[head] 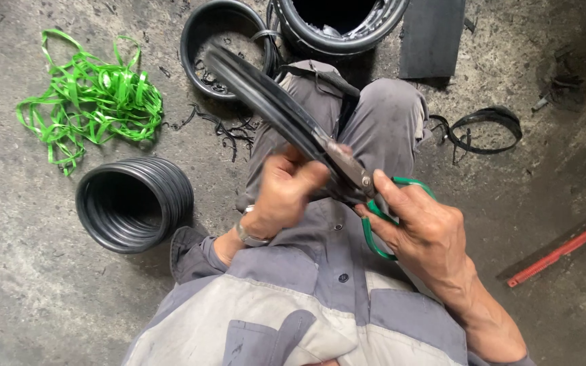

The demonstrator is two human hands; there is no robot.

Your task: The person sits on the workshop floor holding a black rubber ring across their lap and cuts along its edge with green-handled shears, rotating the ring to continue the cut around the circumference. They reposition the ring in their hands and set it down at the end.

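My right hand [423, 229] grips the green handles of a pair of scissors [367, 193], blades pointing up and to the left. My left hand [283, 193] holds a black rubber ring [259, 91] close to the scissor blades, over my lap. The ring stretches away from me toward the upper left, above my grey trousers. The blades lie along the rubber, so I cannot tell where they bite.
A stack of black rubber rings [133, 203] stands on the concrete floor at left. A tangle of green plastic strapping [89, 102] lies beyond it. Black tyres [337, 27] and another ring [222, 41] sit ahead; a cut rubber strip [486, 129] and red bar [564, 247] lie right.
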